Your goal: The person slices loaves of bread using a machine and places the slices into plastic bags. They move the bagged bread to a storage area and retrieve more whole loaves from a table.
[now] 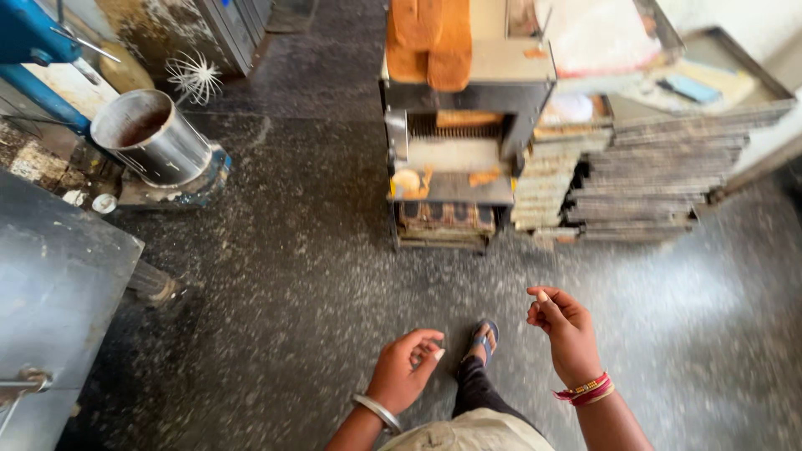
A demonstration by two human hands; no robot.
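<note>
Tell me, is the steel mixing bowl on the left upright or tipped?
Tipped: the steel bowl leans, its open mouth facing up-left, showing its inside.

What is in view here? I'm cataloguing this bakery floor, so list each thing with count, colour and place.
bread slicer: one, grey metal, top centre
loaves: two, orange-brown, atop the slicer
trays: one stack, grey, right of slicer
mixing bowl: one, steel, upper left
whisk: one, wire, behind the bowl
cabinet: one, grey metal, left edge
floor: dark speckled stone
sandal: one, blue, bottom centre
left hand: empty, loosely curled, steel bangle
right hand: empty, loosely curled, red bangles
</note>
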